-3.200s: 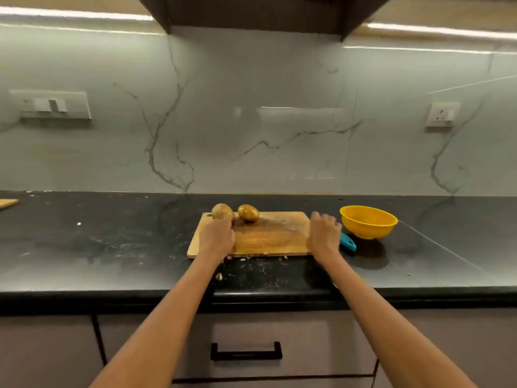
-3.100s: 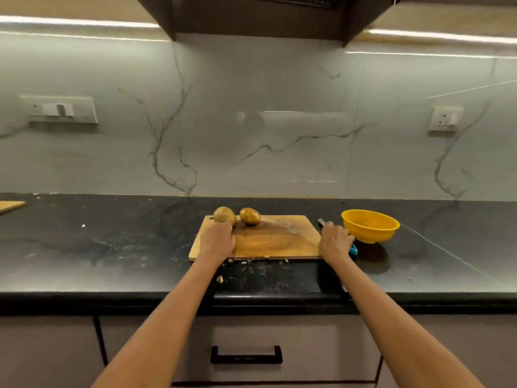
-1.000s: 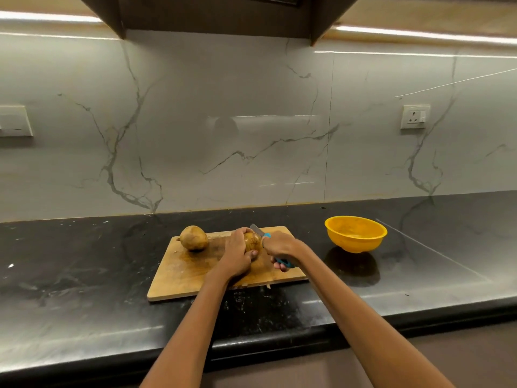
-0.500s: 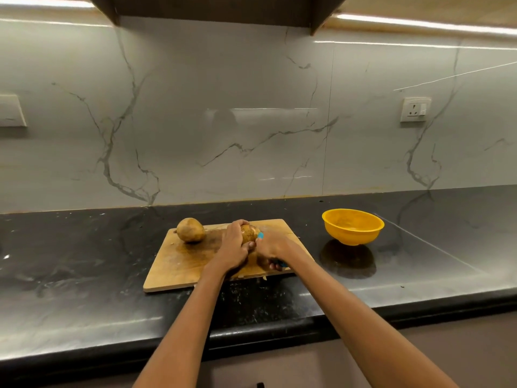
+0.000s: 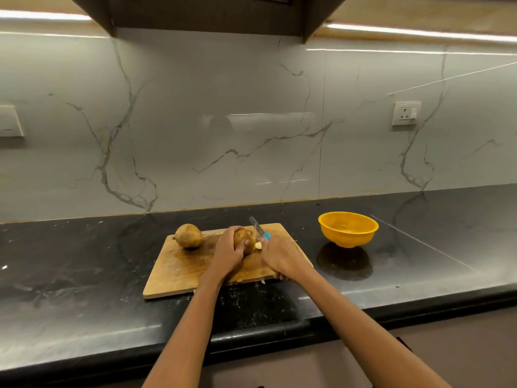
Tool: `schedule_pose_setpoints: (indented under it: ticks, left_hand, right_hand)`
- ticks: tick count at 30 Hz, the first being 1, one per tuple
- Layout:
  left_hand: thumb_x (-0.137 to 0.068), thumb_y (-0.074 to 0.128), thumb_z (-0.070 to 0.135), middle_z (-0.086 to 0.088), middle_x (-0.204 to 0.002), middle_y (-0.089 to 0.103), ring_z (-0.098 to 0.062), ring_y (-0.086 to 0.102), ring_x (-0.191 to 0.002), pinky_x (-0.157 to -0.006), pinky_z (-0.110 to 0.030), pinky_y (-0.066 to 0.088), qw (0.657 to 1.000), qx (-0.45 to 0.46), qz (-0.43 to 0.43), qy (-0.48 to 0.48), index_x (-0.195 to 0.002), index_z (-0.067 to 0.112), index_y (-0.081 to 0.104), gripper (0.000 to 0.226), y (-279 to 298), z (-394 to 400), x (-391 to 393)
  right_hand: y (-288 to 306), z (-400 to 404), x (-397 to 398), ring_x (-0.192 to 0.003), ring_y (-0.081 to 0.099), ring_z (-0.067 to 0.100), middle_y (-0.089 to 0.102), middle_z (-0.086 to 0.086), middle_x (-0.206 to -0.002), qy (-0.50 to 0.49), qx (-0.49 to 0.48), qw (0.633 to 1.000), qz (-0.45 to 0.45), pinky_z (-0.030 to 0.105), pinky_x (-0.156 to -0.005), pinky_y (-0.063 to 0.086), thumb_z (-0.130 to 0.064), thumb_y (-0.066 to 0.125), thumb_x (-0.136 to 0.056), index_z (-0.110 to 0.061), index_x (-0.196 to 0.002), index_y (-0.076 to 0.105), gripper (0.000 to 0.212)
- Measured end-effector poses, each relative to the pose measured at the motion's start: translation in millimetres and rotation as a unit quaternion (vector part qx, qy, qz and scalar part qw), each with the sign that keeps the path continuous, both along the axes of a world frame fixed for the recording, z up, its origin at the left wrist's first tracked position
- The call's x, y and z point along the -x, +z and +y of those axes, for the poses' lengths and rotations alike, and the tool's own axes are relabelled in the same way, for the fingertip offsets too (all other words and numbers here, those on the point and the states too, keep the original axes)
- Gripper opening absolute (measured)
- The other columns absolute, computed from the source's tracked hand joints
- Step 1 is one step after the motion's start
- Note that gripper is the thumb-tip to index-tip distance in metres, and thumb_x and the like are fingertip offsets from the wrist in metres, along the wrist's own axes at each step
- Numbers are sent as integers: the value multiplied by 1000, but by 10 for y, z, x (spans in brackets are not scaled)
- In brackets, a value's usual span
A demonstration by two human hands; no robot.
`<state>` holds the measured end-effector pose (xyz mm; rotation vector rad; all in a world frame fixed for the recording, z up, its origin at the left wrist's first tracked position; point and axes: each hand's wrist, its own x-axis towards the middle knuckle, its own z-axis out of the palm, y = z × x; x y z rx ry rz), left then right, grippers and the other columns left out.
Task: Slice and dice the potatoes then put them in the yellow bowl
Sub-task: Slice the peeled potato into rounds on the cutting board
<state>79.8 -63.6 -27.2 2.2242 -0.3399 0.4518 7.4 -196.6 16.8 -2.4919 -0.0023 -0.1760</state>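
While the left hand (image 5: 228, 252) gripped a potato (image 5: 244, 240) mid-board, the right hand (image 5: 281, 254) held the knife (image 5: 258, 229); slicing had just begun, with steady downward cuts likely due next.

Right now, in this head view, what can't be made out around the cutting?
- Knife handle: mostly hidden inside the right hand.
- Near side of the held potato: covered by the left hand.
- Pale piece beside that potato: too small to tell if fully cut off.
- Yellow bowl: its inside bottom sits behind the near rim.
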Motion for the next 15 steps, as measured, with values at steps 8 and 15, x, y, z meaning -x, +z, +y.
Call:
schedule_pose_setpoints:
  ticks: [8, 15]
  left_hand:
    - [-88, 63, 25, -6, -126, 56, -21, 50, -115, -101, -38, 43, 999, 25, -20, 32, -128, 16, 51, 43, -26, 25, 22]
    - [-85, 66, 27, -5, -123, 58, -21, 51, -113, -100, -42, 44, 999, 27, -23, 37, -126, 18, 52, 44, -41, 14, 33]
  right_hand:
    - [156, 142, -9, -46, 42, 8, 48, 0, -59, 27, 32, 999, 26, 16, -43, 34, -27, 32, -102, -10, -75, 44, 34]
    - [89, 125, 5, -42, 44, 7, 52, 2, -60, 7, 13, 999, 42, 13, -33, 31, -29, 33, -103, 1, -107, 57, 39]
